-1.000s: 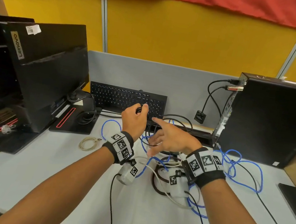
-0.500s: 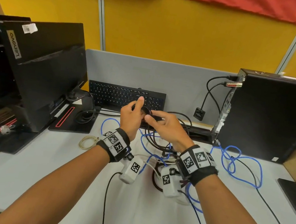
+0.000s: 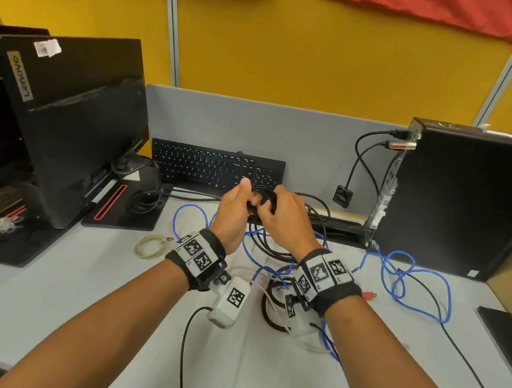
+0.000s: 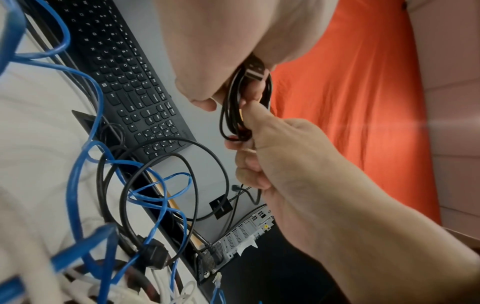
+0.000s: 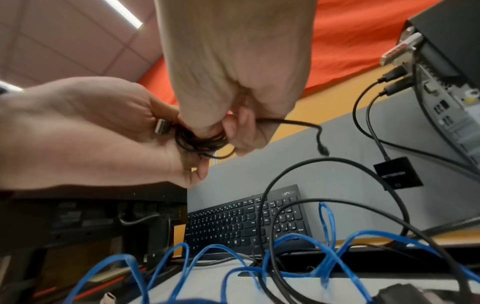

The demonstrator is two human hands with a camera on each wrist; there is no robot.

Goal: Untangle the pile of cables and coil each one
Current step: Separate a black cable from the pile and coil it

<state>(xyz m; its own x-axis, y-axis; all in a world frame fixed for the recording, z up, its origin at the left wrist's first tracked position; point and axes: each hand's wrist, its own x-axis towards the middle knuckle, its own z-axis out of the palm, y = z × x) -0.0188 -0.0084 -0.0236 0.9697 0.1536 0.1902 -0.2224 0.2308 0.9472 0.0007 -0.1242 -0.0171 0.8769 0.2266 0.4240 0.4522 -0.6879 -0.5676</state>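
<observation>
A thin black USB cable [image 3: 260, 198] is bunched into a small coil above the desk, in front of the keyboard. My left hand [image 3: 247, 199] grips this coil [image 4: 240, 117], with the silver USB plug [image 4: 255, 69] lying against the palm. My right hand [image 3: 268, 208] pinches the same coil [image 5: 202, 140] from the other side; the free end with a small plug [image 5: 323, 151] hangs off to the right. On the desk beneath lie a tangled blue network cable [image 3: 414, 286], a thick black cable loop [image 3: 272, 248], white cables and a brown cable [image 3: 265, 311].
A beige coiled cable [image 3: 150, 246] lies left of the pile. A black keyboard [image 3: 215, 167] leans at the back; a monitor [image 3: 69, 117] stands left, a PC tower [image 3: 474, 201] right with plugged cables and a hanging adapter [image 3: 343, 196]. A black stand base [image 3: 511, 331] sits far right.
My right hand has risen from over the pile to meet the left hand and now pinches the black coil. Both hands sit a little higher and closer together.
</observation>
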